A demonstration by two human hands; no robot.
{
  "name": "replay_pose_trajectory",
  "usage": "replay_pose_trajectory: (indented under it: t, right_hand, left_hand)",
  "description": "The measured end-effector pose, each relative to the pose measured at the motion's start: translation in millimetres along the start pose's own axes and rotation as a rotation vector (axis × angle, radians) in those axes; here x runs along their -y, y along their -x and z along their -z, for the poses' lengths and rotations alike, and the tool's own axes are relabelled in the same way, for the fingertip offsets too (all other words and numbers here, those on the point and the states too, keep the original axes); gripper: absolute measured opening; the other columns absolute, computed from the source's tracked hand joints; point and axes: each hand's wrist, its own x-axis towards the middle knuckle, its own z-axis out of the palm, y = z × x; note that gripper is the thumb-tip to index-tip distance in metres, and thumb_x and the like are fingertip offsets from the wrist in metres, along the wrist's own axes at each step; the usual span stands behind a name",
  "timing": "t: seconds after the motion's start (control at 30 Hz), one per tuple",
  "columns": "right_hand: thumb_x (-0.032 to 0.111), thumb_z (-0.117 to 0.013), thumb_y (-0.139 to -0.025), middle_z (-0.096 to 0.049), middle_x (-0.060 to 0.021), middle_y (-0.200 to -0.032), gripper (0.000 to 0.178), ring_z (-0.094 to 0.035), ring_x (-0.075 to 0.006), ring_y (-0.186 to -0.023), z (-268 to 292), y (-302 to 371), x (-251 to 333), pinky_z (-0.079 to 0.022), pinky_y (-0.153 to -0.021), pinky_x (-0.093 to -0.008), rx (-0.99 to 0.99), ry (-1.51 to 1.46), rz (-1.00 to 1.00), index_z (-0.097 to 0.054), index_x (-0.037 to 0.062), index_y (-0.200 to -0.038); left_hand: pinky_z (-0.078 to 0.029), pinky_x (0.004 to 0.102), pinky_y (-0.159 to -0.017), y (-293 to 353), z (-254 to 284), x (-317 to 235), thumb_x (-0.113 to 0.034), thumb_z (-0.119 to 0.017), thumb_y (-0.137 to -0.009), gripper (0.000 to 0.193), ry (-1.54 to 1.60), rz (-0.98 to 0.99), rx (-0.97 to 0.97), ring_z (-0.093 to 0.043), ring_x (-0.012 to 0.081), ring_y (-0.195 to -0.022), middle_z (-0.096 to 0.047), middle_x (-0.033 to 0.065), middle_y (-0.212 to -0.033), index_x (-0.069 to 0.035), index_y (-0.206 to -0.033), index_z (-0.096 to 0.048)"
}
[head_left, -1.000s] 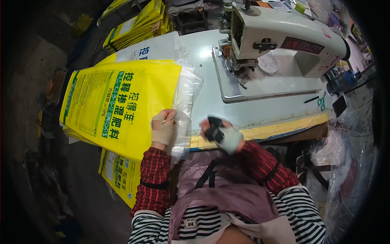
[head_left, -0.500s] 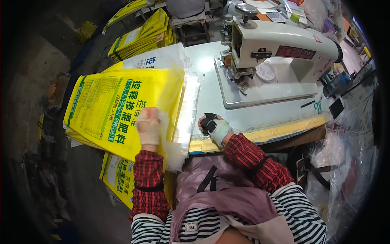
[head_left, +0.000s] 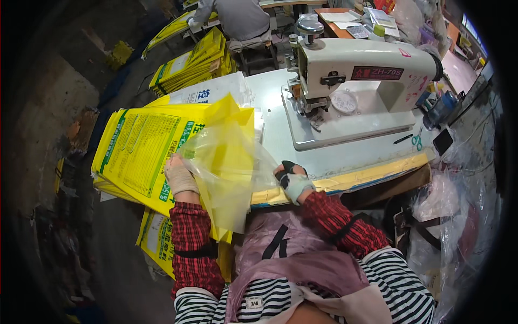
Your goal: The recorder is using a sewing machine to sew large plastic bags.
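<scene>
A stack of yellow printed woven bags (head_left: 137,148) lies at the left of the table, its top bag pulled out of shape near the mouth. Translucent plastic film (head_left: 224,167) fans across that bag between my hands. My left hand (head_left: 181,177), in a pale fingerless wrap, is closed with its fingers curled at the film's left edge, over the yellow bag. My right hand (head_left: 294,182), in a pale glove with black finger covers, is closed at the film's right end, just above the table's front edge. Its fingertips are partly hidden.
A white sewing machine (head_left: 361,70) stands on the pale table (head_left: 267,83) at the right. Green-handled scissors (head_left: 416,141), a black pen (head_left: 402,139) and a phone (head_left: 443,141) lie beyond it. More yellow bags (head_left: 189,62) are piled behind, near a seated person (head_left: 240,21).
My left hand has moved left and slightly down, drawing the film open across the bag. The right hand has shifted slightly right and down. The view has tilted, showing the seated person.
</scene>
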Motion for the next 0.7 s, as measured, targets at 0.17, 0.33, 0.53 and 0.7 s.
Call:
replay_pose_trajectory:
  t: [0.17, 0.33, 0.53, 0.7]
  right_hand:
    - [0.004, -0.057, -0.072, -0.059, -0.0156, -0.096, 0.025, -0.056, -0.0355, -0.094, -11, 27, 52, -0.046, -0.083, -0.0412, -0.246, -0.037, 0.802, -0.060, 0.0030, -0.096]
    - [0.019, -0.051, -0.080, -0.063, -0.0204, -0.091, 0.024, -0.061, -0.0364, -0.086, -21, 25, 97, -0.046, -0.080, -0.0407, 0.393, 0.657, 0.677, -0.060, 0.0028, -0.095]
    - [0.037, -0.033, -0.095, -0.065, -0.0183, -0.104, 0.043, -0.062, -0.0310, -0.095, 40, -45, 70, -0.048, -0.083, -0.0413, 0.258, 0.842, 0.143, -0.057, 0.0056, -0.110]
    - [0.028, -0.048, -0.091, -0.065, -0.0157, -0.098, 0.035, -0.062, -0.0267, -0.089, 27, -42, 8, -0.048, -0.078, -0.0369, -0.026, 0.267, 0.193, -0.053, 0.0057, -0.117]
  left_hand:
    - [-0.046, 0.0305, -0.065, 58, -31, -8, -0.021, -0.050, -0.093, 0.022, -0.493, -0.269, 0.124, -0.052, 0.0162, -0.068, -0.053, 0.0057, -0.074, -0.002, -0.082, -0.054]
    - [-0.045, 0.0295, -0.056, 120, -30, -42, -0.020, -0.060, -0.090, 0.021, -0.775, -0.524, 0.426, -0.052, 0.0162, -0.063, -0.052, 0.0087, -0.071, 0.000, -0.085, -0.053]
    - [-0.044, 0.0295, -0.051, 143, 38, -64, -0.010, -0.065, -0.086, 0.013, -0.923, -0.682, 0.501, -0.054, 0.0197, -0.054, -0.054, 0.0116, -0.066, -0.002, -0.087, -0.055]
    - [-0.046, 0.0316, -0.052, 144, 45, -57, -0.011, -0.064, -0.086, 0.012, -1.019, -0.686, 0.285, -0.058, 0.0229, -0.056, -0.057, 0.0125, -0.067, -0.003, -0.088, -0.056]
